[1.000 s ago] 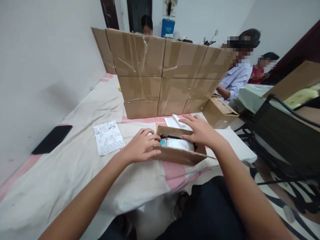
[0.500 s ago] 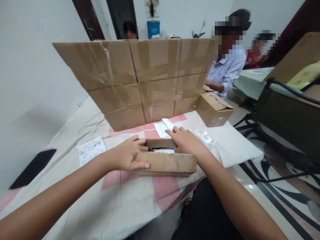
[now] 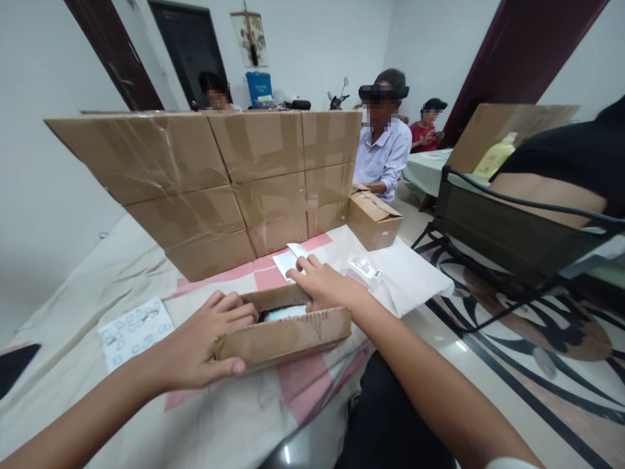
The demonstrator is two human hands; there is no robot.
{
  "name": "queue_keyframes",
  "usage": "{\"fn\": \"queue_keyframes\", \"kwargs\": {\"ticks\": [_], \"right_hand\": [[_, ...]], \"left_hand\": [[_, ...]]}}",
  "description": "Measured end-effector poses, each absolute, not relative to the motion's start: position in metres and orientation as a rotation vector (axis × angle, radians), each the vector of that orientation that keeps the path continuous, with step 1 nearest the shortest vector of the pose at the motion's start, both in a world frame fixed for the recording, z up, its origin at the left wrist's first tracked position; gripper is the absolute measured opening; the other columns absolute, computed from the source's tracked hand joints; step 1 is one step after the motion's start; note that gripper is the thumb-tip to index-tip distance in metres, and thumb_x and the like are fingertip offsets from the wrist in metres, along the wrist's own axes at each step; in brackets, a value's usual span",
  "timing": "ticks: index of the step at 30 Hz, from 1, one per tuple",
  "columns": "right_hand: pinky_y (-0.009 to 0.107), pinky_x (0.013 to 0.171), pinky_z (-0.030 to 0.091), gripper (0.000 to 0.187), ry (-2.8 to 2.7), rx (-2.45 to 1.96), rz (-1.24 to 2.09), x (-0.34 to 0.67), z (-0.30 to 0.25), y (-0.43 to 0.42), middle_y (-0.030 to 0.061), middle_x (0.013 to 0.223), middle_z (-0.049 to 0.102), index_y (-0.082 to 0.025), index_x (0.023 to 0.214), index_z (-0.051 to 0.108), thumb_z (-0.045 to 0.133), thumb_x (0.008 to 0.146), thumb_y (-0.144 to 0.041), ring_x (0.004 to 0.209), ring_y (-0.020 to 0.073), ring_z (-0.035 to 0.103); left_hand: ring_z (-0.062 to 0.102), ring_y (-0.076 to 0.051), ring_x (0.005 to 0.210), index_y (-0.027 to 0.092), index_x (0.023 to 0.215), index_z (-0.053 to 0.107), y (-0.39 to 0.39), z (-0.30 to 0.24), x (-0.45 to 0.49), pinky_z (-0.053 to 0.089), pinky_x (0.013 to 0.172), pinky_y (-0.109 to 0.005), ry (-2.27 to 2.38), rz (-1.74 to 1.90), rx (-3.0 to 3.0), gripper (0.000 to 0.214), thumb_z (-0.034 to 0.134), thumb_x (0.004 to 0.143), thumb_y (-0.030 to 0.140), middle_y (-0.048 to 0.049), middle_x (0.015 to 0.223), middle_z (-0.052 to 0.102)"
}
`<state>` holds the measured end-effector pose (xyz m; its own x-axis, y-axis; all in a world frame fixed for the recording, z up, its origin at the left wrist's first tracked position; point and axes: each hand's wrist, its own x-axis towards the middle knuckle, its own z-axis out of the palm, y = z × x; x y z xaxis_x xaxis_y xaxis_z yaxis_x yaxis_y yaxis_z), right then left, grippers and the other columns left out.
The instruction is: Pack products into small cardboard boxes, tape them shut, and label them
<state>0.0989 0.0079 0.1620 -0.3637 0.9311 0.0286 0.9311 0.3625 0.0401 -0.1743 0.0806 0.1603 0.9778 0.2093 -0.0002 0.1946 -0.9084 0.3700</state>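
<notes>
A small open cardboard box with rough-cut edges lies on the cloth in front of me. Something white and pale blue shows inside it; its kind I cannot make out. My left hand grips the box's left end, thumb on the outer near wall and fingers over the opening. At the right end, my right hand closes over the far wall, its fingertips partly hidden. Beyond that hand lies a folded white paper. A clear plastic tape dispenser rests to its right.
A wall of taped cardboard boxes stands across the table behind the work. A closed carton sits at its right end. Left lie a patterned white sheet and a dark flat object. Beyond are other people and a folding chair.
The view has swung right, shifting the scene leftward. Both hands stay at the box, which now appears tilted, with its right end higher in view. Left-hand fingers reach further over the opening.
</notes>
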Motion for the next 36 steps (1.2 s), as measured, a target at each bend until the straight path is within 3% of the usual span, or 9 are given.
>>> {"fn": "queue_keyframes", "kwargs": {"ticks": [3, 6, 12, 15, 19, 23, 29, 34, 36], "right_hand": [[0.048, 0.087, 0.053, 0.056, -2.65, -1.701, -0.149, 0.091, 0.156, 0.007, 0.018, 0.133, 0.049, -0.016, 0.133, 0.048, 0.072, 0.084, -0.03, 0.121, 0.0337, 0.045], [0.052, 0.089, 0.052, 0.066, -2.64, -1.767, -0.189, 0.08, 0.151, 0.005, 0.0182, 0.136, 0.05, -0.018, 0.137, 0.046, 0.074, 0.079, -0.03, 0.121, 0.0356, 0.046], [0.054, 0.091, 0.051, 0.09, -2.498, -2.095, -0.207, 0.063, 0.142, -0.006, 0.0216, 0.141, 0.048, -0.021, 0.149, 0.036, 0.071, 0.067, -0.009, 0.124, 0.0405, 0.049], [0.049, 0.085, 0.053, 0.078, -2.52, -1.967, -0.261, 0.059, 0.14, -0.007, 0.0196, 0.138, 0.053, -0.023, 0.143, 0.042, 0.063, 0.071, -0.003, 0.116, 0.0367, 0.056], [0.046, 0.077, 0.054, 0.06, -2.667, -1.778, -0.105, 0.062, 0.141, 0.002, 0.0198, 0.121, 0.063, -0.014, 0.137, 0.049, 0.06, 0.079, -0.011, 0.097, 0.0342, 0.065], [0.046, 0.083, 0.054, 0.052, -2.686, -1.519, 0.032, 0.08, 0.147, 0.012, 0.0212, 0.134, 0.057, -0.012, 0.139, 0.051, 0.056, 0.088, -0.016, 0.107, 0.0336, 0.064], [0.032, 0.091, 0.05, 0.034, -2.441, -1.114, 0.375, 0.11, 0.148, 0.022, 0.0077, 0.116, 0.069, -0.019, 0.119, 0.065, 0.05, 0.091, -0.009, 0.104, 0.02, 0.065], [0.034, 0.094, 0.048, 0.028, -2.155, -1.173, 0.498, 0.116, 0.144, 0.03, 0.0083, 0.121, 0.07, -0.021, 0.126, 0.058, 0.049, 0.099, -0.019, 0.111, 0.0217, 0.065], [0.033, 0.086, 0.05, 0.023, -1.947, -1.333, 0.538, 0.113, 0.145, 0.031, 0.0078, 0.113, 0.071, -0.021, 0.12, 0.058, 0.056, 0.098, -0.03, 0.102, 0.0218, 0.067]], "left_hand": [[0.043, -0.027, 0.092, 0.024, 0.098, 0.057, 0.075, 0.165, -0.184, 0.033, 0.083, -0.041, 0.299, 0.154, 2.72, 0.071, 0.027, 0.087, 0.087, -0.0065, 0.109, 0.06], [0.045, -0.027, 0.094, 0.023, 0.092, 0.053, 0.072, 0.158, -0.195, 0.035, 0.084, -0.041, 0.326, 0.194, 2.689, 0.071, 0.026, 0.086, 0.087, -0.007, 0.108, 0.06], [0.043, -0.029, 0.097, 0.023, 0.102, 0.053, 0.065, 0.138, -0.21, 0.035, 0.087, -0.044, 0.365, 0.185, 2.667, 0.077, 0.024, 0.082, 0.092, -0.0087, 0.113, 0.057], [0.043, -0.028, 0.096, 0.023, 0.106, 0.053, 0.06, 0.139, -0.212, 0.036, 0.088, -0.044, 0.378, 0.13, 2.67, 0.078, 0.027, 0.081, 0.093, -0.0084, 0.113, 0.057], [0.044, -0.026, 0.093, 0.023, 0.097, 0.052, 0.056, 0.14, -0.214, 0.038, 0.086, -0.043, 0.425, 0.132, 2.636, 0.074, 0.027, 0.082, 0.092, -0.0069, 0.108, 0.057], [0.046, -0.026, 0.091, 0.024, 0.1, 0.055, 0.055, 0.137, -0.216, 0.041, 0.083, -0.042, 0.445, 0.177, 2.665, 0.072, 0.031, 0.083, 0.09, -0.0079, 0.107, 0.06], [0.049, -0.028, 0.099, 0.025, 0.106, 0.055, 0.057, 0.137, -0.216, 0.045, 0.087, -0.043, 0.479, 0.17, 2.694, 0.072, 0.036, 0.082, 0.09, -0.0085, 0.113, 0.06], [0.05, -0.03, 0.099, 0.025, 0.108, 0.052, 0.067, 0.13, -0.233, 0.041, 0.091, -0.046, 0.397, 0.358, 2.87, 0.062, 0.049, 0.083, 0.082, -0.0085, 0.107, 0.061], [0.051, -0.032, 0.101, 0.026, 0.114, 0.052, 0.068, 0.126, -0.241, 0.037, 0.095, -0.048, 0.395, 0.475, 2.992, 0.062, 0.053, 0.082, 0.079, -0.0094, 0.109, 0.063]]}}
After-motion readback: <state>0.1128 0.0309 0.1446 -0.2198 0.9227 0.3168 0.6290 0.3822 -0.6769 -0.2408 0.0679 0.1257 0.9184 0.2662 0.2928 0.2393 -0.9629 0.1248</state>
